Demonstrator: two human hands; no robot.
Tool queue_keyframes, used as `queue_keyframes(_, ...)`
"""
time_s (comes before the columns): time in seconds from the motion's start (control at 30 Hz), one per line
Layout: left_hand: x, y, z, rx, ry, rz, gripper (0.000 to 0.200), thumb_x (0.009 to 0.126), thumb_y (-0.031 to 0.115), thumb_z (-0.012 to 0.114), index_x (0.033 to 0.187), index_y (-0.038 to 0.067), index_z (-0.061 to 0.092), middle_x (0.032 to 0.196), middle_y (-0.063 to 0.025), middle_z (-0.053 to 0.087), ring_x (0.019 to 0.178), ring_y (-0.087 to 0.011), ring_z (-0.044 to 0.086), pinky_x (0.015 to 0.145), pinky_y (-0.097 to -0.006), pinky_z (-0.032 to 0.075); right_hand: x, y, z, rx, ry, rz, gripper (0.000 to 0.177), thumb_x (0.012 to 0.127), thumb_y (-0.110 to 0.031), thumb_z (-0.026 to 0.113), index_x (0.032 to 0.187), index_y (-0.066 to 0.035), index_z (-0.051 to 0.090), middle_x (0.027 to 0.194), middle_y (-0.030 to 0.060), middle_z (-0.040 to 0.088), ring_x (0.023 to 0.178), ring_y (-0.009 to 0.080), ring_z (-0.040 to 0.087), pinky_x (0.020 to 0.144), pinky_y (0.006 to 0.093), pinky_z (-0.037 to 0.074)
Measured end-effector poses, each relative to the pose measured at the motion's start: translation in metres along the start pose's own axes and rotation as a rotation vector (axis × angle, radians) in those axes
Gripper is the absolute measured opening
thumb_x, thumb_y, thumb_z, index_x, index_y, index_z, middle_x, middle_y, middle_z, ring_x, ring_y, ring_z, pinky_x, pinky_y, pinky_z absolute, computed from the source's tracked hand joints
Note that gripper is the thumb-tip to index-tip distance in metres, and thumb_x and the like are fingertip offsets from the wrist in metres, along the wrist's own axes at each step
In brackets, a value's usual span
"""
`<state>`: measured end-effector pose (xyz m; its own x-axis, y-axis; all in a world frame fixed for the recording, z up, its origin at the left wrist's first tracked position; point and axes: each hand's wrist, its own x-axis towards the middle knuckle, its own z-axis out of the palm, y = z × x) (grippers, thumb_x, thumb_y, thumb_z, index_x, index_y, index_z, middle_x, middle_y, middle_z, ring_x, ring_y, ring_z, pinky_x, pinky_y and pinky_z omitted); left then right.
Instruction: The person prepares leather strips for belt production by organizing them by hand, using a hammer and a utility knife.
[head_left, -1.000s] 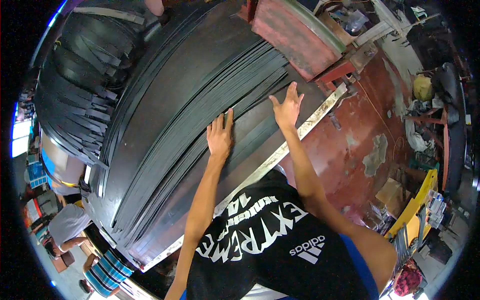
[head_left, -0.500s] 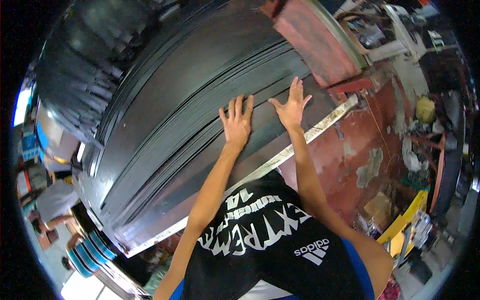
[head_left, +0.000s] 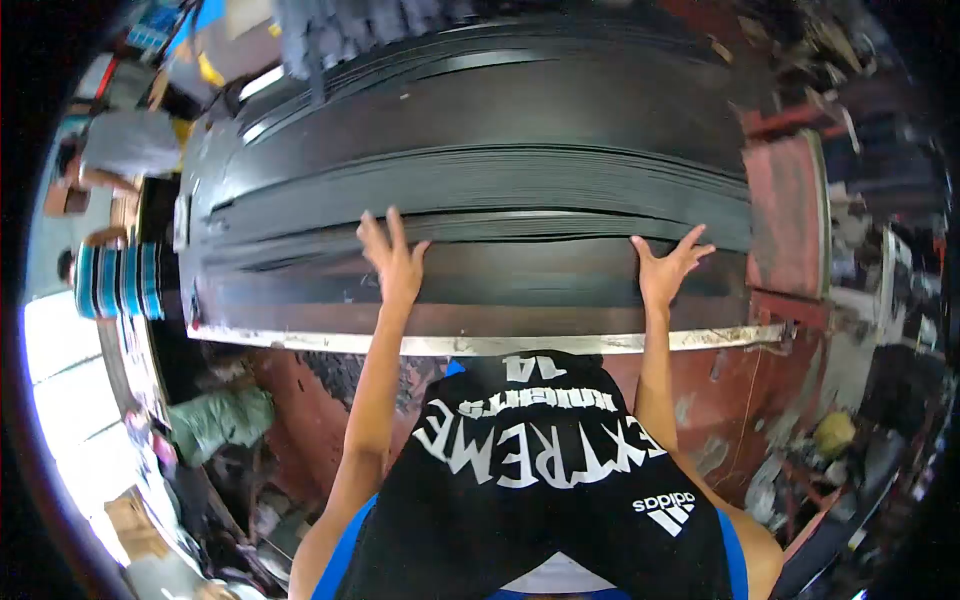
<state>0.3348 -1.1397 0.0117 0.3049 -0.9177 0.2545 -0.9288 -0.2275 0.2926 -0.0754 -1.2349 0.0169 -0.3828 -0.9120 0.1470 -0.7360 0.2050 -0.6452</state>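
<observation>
Black strips [head_left: 480, 185] lie lengthwise across the dark table [head_left: 560, 105] — left hand [head_left: 397, 270] open, fingers spread over their near edge. Right hand [head_left: 665, 272] is open too, thumb out — can't tell if either one's touching.

Table [head_left: 570, 108]: dark, smooth, semi-glossy top with pale reflections; front edging [head_left: 520, 344] whitish, scuffed and stained. Strips [head_left: 480, 180]: dark, smooth, rubber- or plastic-like, with a low sheen. Block [head_left: 782, 215]: red, worn, matt surface. Jersey [head_left: 540, 440]: black cloth, matt, with white lettering.
</observation>
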Motion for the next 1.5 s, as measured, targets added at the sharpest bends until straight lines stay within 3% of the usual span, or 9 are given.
queue_keyframes(0.27, -0.003, -0.037, -0.022, -0.076, 0.027, -0.076, 0.087, 0.083, 0.031, 0.072, 0.153, 0.013, 0.022, 0.155, -0.0328, 0.003, 0.141, -0.0553, 0.008, 0.109, -0.0660, 0.018, -0.040, -0.044, 0.030, -0.009, -0.057, 0.035, 0.134, 0.064, -0.050, 0.086, 0.152, -0.003, -0.004, 0.152, 0.0397, 0.000, 0.145, 0.0469, -0.002, 0.118, 0.0533, 0.008)
queue_keyframes(0.43, -0.012, -0.161, -0.056, -0.052, 0.170, -0.635, 0.110, 0.075, 0.042, 0.077, 0.153, 0.005, 0.010, 0.148, -0.0436, 0.011, 0.139, -0.0567, 0.012, 0.111, -0.0637, 0.013, -0.087, -0.120, 0.072, -0.085, -0.153, 0.013, 0.135, 0.064, -0.050, 0.086, 0.153, -0.004, -0.005, 0.151, 0.0404, 0.003, 0.144, 0.0488, -0.001, 0.117, 0.0531, 0.010)
queue_keyframes(0.57, 0.026, -0.239, -0.066, -0.028, 0.136, -0.509, 0.117, 0.070, 0.047, 0.080, 0.153, 0.006, 0.010, 0.145, -0.0467, 0.010, 0.139, -0.0556, 0.012, 0.112, -0.0624, 0.013, -0.081, -0.137, 0.085, -0.003, -0.107, 0.069, 0.139, 0.063, -0.052, 0.086, 0.153, -0.011, -0.011, 0.149, 0.0437, -0.001, 0.140, 0.0530, 0.016, 0.116, 0.0507, 0.017)
queue_keyframes(0.77, 0.040, -0.266, -0.068, -0.171, 0.080, -0.456, 0.116, 0.071, 0.045, 0.080, 0.154, 0.009, 0.008, 0.146, -0.0465, 0.004, 0.142, -0.0548, 0.002, 0.113, -0.0613, 0.011, -0.100, -0.146, 0.095, -0.115, -0.151, -0.004, 0.138, 0.064, -0.054, 0.085, 0.153, -0.011, -0.012, 0.151, 0.0404, -0.002, 0.143, 0.0494, 0.012, 0.117, 0.0515, 0.017)
queue_keyframes(1.07, 0.032, -0.278, -0.068, -0.226, 0.141, -0.418, 0.113, 0.073, 0.040, 0.080, 0.154, 0.008, 0.008, 0.149, -0.0412, 0.013, 0.143, -0.0491, 0.012, 0.112, -0.0612, 0.017, -0.099, -0.131, 0.094, -0.102, -0.167, -0.015, 0.138, 0.065, -0.056, 0.084, 0.152, -0.004, -0.010, 0.157, 0.0284, 0.009, 0.147, 0.0407, 0.002, 0.119, 0.0469, 0.013)
queue_keyframes(1.17, 0.030, -0.283, -0.073, -0.220, 0.089, -0.421, 0.112, 0.074, 0.040, 0.079, 0.154, 0.007, 0.008, 0.149, -0.0405, 0.014, 0.143, -0.0486, 0.013, 0.112, -0.0611, 0.019, -0.098, -0.111, 0.089, -0.116, -0.158, -0.072, 0.129, 0.070, -0.051, 0.082, 0.152, -0.002, -0.005, 0.158, 0.0258, 0.010, 0.147, 0.0375, 0.007, 0.119, 0.0435, 0.014)
queue_keyframes(1.23, 0.029, -0.286, -0.078, -0.132, 0.046, -0.413, 0.110, 0.075, 0.041, 0.078, 0.153, 0.005, 0.010, 0.154, -0.0286, 0.018, 0.143, -0.0449, 0.017, 0.111, -0.0620, 0.021, -0.100, -0.109, 0.075, -0.013, -0.210, -0.174, 0.119, 0.074, -0.040, 0.082, 0.153, 0.000, 0.002, 0.159, 0.0229, 0.010, 0.148, 0.0324, 0.012, 0.119, 0.0388, 0.012)
queue_keyframes(1.33, 0.023, -0.294, -0.084, -0.056, 0.015, -0.360, 0.105, 0.079, 0.040, 0.074, 0.153, 0.004, 0.010, 0.151, -0.0274, 0.026, 0.140, -0.0419, 0.026, 0.109, -0.0615, 0.022, -0.111, -0.116, 0.049, -0.010, -0.299, -0.174, 0.097, 0.081, -0.041, 0.075, 0.151, 0.000, 0.020, 0.154, 0.0233, 0.028, 0.143, 0.0349, 0.027, 0.118, 0.0382, 0.017)
queue_keyframes(1.5, -0.014, -0.329, -0.107, -0.158, -0.079, -0.183, 0.079, 0.083, 0.041, 0.070, 0.148, 0.010, 0.036, 0.150, -0.0217, 0.036, 0.138, -0.0459, 0.030, 0.107, -0.0609, 0.029, -0.121, -0.074, 0.011, -0.254, -0.493, -0.350, 0.075, 0.083, -0.041, 0.072, 0.146, -0.015, 0.042, 0.153, 0.0188, 0.033, 0.140, 0.0393, 0.031, 0.117, 0.0513, 0.016)
